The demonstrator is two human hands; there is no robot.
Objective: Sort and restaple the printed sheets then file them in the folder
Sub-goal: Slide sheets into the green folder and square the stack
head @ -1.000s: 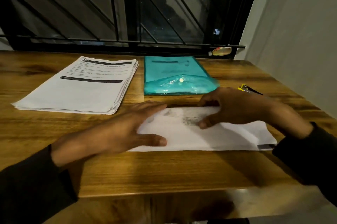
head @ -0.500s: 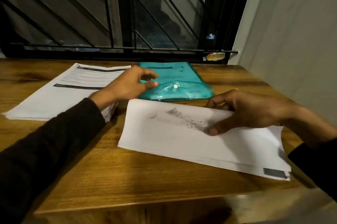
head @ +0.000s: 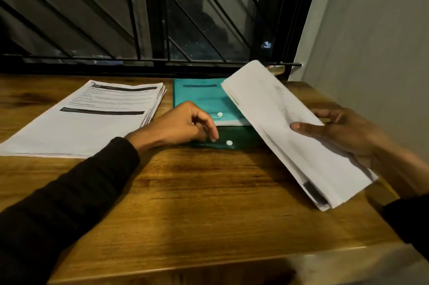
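While my right grip (head: 334,132) clasps a sheaf of sheets (head: 292,131) with thumb on top and fingers beneath, tilted clear above the tabletop (head: 209,192), my left grip (head: 183,124) has its fingers curled down onto the unfolded flap (head: 234,142) of the teal folder (head: 199,96). That folder lies just beyond the left knuckles, partly under the lifted sheaf. Left of that grip rests the printed stack (head: 92,117).
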